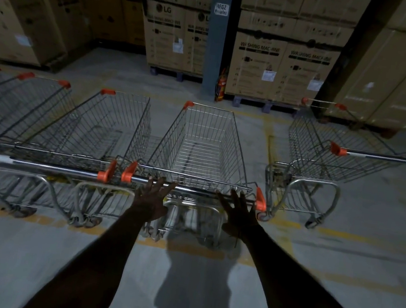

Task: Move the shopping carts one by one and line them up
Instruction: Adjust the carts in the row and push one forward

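Steel-wire shopping cart (199,140), set in line beside its neighbour cart (92,130) on the concrete floor (334,285). Judged rigid, light, free-rolling. Best taken at the handle bar (192,189), where the left hand (151,198) and right hand (239,214) are laid with fingers spread, nothing clasped.

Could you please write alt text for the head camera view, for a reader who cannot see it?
Both hands, left hand and right hand, reach with spread fingers to the handle of an empty shopping cart lined up beside others. Another cart stands apart to the right, before stacked washing machine boxes.
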{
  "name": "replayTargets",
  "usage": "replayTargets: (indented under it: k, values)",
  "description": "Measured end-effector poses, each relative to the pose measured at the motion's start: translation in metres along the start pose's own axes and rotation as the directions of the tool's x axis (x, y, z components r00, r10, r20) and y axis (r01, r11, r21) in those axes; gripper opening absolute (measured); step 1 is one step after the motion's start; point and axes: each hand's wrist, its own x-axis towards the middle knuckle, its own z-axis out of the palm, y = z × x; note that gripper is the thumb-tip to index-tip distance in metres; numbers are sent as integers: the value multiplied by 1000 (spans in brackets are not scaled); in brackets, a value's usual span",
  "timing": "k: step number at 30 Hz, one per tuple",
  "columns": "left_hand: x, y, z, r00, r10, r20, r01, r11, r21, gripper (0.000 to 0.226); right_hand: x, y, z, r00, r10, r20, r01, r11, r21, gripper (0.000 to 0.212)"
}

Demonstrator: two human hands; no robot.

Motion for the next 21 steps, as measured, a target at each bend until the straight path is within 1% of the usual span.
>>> replayTargets:
  k: [3,5,7,11,14,18,21]
  values:
    - [0,5,2,999,-25,-48,27,999,39,84,0,4,-7,1000,-9,25,9,1000,9,101]
    - [0,11,4,995,-43,-94,46,998,37,82,-2,8,-11,1000,-12,17,11,999,31,100]
    - [0,20,7,991,-69,-116,73,997,33,81,-5,14,-13,999,-20,-29,21,999,24,97]
    - [3,54,12,987,-61,-146,64,998,11,77,-12,36,-12,988,-62,-140,50,995,-82,92]
    - [10,91,17,986,-15,-164,15,1000,2,72,-19,60,-14,990,-59,-125,61,998,13,88]
    - [23,159,30,977,65,-202,-63,998,16,68,-33,112,-17,990,-58,-129,60,998,13,81]
    - [35,221,43,970,107,-218,-104,994,27,72,-48,166,-20,988,-25,-151,32,999,39,78]
